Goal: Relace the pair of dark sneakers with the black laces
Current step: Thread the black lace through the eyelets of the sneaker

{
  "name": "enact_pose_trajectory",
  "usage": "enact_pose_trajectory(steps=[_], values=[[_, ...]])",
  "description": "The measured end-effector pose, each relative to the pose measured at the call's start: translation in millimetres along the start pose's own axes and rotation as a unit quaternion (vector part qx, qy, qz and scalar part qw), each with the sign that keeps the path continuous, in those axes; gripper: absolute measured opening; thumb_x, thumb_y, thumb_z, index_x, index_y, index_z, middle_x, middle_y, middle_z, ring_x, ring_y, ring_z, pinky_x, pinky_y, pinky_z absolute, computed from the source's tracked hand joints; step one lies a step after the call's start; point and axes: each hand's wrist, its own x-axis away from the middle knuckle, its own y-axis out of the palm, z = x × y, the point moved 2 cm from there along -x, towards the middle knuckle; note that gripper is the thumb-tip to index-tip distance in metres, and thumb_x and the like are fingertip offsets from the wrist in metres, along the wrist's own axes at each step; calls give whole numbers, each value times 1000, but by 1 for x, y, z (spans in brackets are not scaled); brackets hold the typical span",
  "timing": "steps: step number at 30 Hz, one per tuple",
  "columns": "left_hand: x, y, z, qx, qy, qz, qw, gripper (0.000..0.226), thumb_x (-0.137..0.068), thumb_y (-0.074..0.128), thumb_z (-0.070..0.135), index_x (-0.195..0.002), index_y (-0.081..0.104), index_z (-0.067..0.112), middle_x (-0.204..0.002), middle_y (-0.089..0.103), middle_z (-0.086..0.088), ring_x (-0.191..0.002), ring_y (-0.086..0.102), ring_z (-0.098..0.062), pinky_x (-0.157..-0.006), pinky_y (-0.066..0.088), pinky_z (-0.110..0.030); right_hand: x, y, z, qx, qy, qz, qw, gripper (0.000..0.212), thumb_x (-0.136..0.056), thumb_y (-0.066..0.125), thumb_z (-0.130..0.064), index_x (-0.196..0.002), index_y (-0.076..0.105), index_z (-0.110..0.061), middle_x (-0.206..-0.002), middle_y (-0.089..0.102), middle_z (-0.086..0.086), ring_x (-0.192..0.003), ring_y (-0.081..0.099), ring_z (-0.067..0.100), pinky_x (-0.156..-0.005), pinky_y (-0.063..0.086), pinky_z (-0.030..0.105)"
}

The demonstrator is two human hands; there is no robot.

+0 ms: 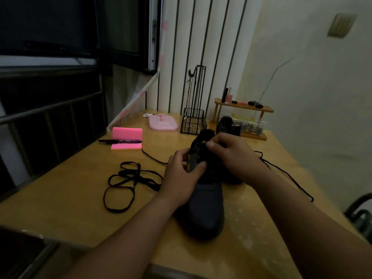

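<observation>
While looking down at the wooden table [70, 198], found the near sneaker [203, 208] at mid-frame, toe toward the lower edge. Gripped its left eyelet row with the left hand [181, 176], thumb and fingers curled round the edge. Pinched its upper throat with the right hand [233, 156], fingers bent tight, though could not tell whether on lace or tongue. Saw the threaded lace [268, 167] trailing out from the shoe on both sides, toward the right edge and off to the left. Behind the right hand, half hidden by it, noted the second sneaker [227, 125]. Further back, at upper centre, noted a black wire basket [193, 122] with a tall wire frame and thin dark cords hanging there; could not make out more inside. To its right, saw a wooden shelf [243, 107] carrying a pink bottle [228, 97] and some dark tubes, and beneath it a clear plastic box [249, 125] full of small mixed bits. Left of the basket, noted a pink tray [163, 123] bearing a pink piece, then a pink sticky-note pad [126, 137] with a black marker [120, 141] lying across it. Just beside the left wrist, found a loose black lace [128, 184] lying in loops.
</observation>
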Motion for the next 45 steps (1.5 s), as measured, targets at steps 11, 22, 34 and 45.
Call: enact_pose_trajectory(steps=[11, 22, 34, 45], values=[[0, -3, -2, 29, -4, -17, 999, 67, -91, 74, 52, -149, 47, 32, -138, 49, 10, -116, 52, 0, -85, 49, -19, 10, 1, 1, 290, -120, 42, 948, 12, -98, 66, -29, -110, 63, -26, -103, 57, -8, -92, 57, 12, -77, 54, 31], [1, -3, -2, 3, 1, -2, 1000, 67, -91, 73, 53, -149, 47, 31, -136, 47, 11, -125, 52, -12, -106, 52, -39, 6, -4, 15, -4, 9, -56, 998, 12, -102, 58, -21, -95, 62, -13, -87, 62, 1, -69, 58, 3, -64, 47, 24], [2, -7, 16, -96, 153, 36, 983, 41, -100, 51, 52, -140, 49, 45, -121, 43, 15, -114, 54, -10, -99, 54, -42, 7, 8, 8, 232, -89, 33, 968, 10, -98, 66, -30, -100, 57, -26, -98, 53, -7, -86, 53, 8, -74, 52, 32], [-20, -10, 28, 92, -9, 36, 995, 13, -108, 53, 21, -99, 62, 23, -99, 70, 2, -99, 68, -16, -82, 55, -30, 14, 3, 26, -110, 97, 54, 988, 14, -100, 61, -23, -101, 60, -9, -95, 66, 12, -84, 63, 32, -73, 52, 47]])
